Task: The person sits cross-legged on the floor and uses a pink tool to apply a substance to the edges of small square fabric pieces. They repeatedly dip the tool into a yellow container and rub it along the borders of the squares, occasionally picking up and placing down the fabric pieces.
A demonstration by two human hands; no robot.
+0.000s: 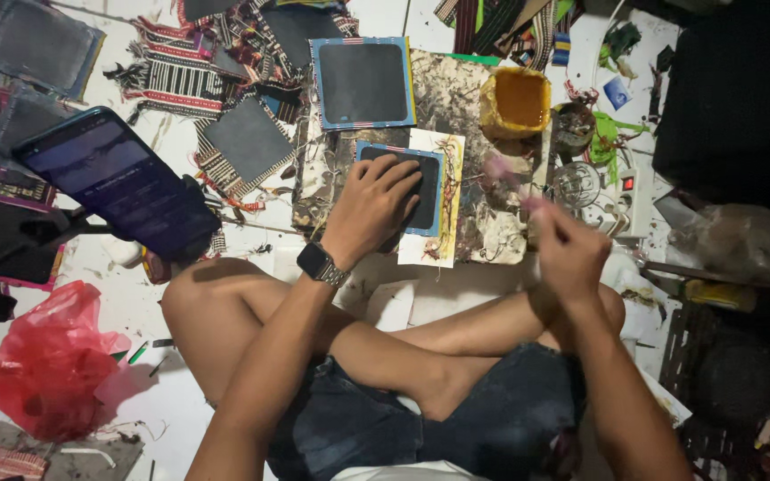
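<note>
We press our left hand (pixel 374 207) flat, fingers spread, on the dark blue-edged panel (pixel 421 187) to steady it; our right hand (pixel 568 254), beside it, pinches a blurred pink brush (pixel 511 183) below the yellow tub (pixel 516 101).

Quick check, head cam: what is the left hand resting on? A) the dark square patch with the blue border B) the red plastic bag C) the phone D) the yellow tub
A: the left hand lies flat on the dark square patch on the work board, away from the yellow tub, the phone and the red bag.
</note>
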